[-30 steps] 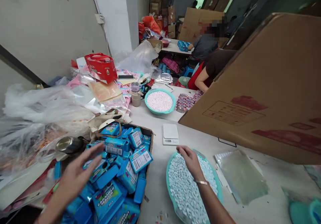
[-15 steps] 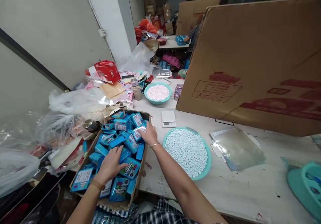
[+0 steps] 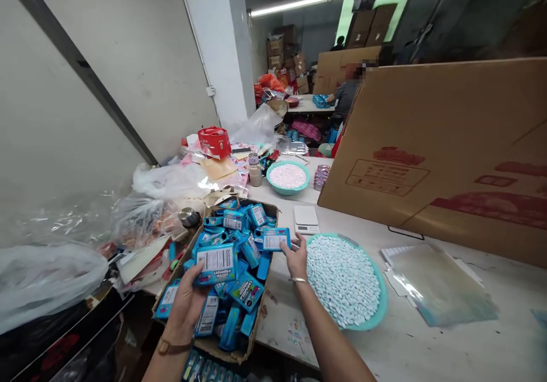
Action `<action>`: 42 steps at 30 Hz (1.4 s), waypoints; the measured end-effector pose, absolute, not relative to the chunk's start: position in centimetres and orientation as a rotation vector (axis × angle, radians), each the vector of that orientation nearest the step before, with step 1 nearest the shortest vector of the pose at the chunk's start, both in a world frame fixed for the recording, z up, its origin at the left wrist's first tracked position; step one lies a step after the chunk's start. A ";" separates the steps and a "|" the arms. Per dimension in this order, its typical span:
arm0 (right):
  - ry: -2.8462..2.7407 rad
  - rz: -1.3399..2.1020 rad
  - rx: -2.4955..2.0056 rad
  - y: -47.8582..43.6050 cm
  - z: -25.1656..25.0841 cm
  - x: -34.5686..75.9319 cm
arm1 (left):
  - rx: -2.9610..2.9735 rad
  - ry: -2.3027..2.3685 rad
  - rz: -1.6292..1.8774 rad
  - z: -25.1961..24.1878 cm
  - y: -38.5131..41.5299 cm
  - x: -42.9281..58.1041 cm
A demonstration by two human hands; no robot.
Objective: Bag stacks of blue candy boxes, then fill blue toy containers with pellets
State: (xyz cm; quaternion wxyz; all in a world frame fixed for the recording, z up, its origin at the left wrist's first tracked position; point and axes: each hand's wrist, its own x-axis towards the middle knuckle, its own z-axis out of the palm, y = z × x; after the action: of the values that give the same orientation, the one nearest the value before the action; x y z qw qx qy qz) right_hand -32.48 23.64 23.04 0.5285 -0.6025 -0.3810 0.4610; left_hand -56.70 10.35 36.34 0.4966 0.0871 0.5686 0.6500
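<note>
My left hand [image 3: 188,299] is closed on a blue candy tin [image 3: 216,263] with a white label and the words "Caramelo Macizo", held above the carton. My right hand [image 3: 296,257] pinches a second blue tin [image 3: 276,239], also labelled, over the carton's right side. Below both hands, the open cardboard carton [image 3: 255,328] is heaped with many similar blue tins. Right of my right hand stands a turquoise basin [image 3: 382,302] full of pale blue candies [image 3: 342,279]. A small white scale [image 3: 306,216] sits just behind that basin.
Another turquoise basin [image 3: 288,191] holds pale pink candies. A large cardboard sheet [image 3: 448,142] blocks the back right. Plastic sheets [image 3: 440,282] lie on the white table. Plastic bags [image 3: 171,182] and a metal flask [image 3: 188,218] crowd the left. A person [image 3: 347,94] works farther back.
My left hand, earlier resting on the tins, now holds one raised. My right hand has lifted a tin from the carton's right side. The camera view has tilted up and turned left.
</note>
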 end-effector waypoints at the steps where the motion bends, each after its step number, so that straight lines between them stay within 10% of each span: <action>1: -0.847 1.103 -1.406 22.6 23.6 -31.1 | 0.085 1.277 1.568 36.6 10.5 -56.1; 24: -1.180 -0.270 -0.910 2.9 36.8 -13.1 | -0.204 0.255 0.771 34.3 11.0 -30.6; 33: -0.109 1.314 -0.801 5.1 36.5 -0.9 | -0.154 0.277 0.716 35.9 10.3 -18.1; 42: 0.043 1.593 -0.654 6.0 35.4 3.7 | -0.116 0.329 0.725 35.7 10.2 -13.9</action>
State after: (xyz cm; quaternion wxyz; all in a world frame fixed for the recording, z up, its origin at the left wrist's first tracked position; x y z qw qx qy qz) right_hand 3.74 6.02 35.41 0.6514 -0.2880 0.0190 0.7017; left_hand -13.90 10.23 35.66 0.9202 -0.0566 0.1602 0.3526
